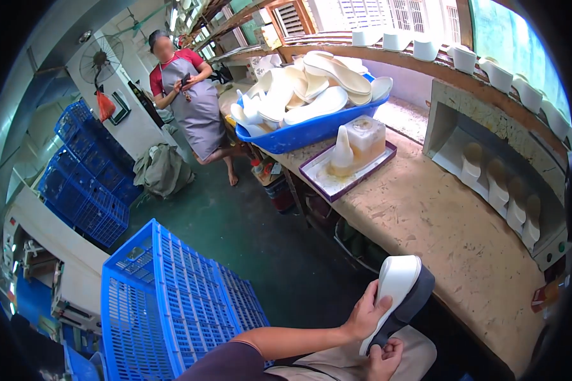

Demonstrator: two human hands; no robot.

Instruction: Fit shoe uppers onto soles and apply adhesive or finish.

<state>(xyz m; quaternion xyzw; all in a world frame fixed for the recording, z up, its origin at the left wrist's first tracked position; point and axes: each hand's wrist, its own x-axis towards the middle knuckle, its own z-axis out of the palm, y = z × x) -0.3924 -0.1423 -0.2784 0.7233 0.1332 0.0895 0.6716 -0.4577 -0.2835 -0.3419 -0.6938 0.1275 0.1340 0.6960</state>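
Observation:
Above my lap is a shoe sole with a smooth white upper part [397, 280] and a dark grey piece [417, 296] along its right side. My left hand [366, 312] grips the white part by its left side, with the thumb across the surface. At the narrow lower end, the curled fingers of my right hand [386, 360] pinch the dark grey piece; exactly where the fingertips press is partly hidden. The wide end of the sole points up and away, beside the edge of the workbench [419, 209].
A blue tub [311, 130] heaped with white soles stands on the bench, near a purple-rimmed tray [353, 181] holding a white bottle [342, 149]. A heater box [451, 136] holds several pieces. Blue crates [171, 298] stand left; a person [194, 108] stands beyond.

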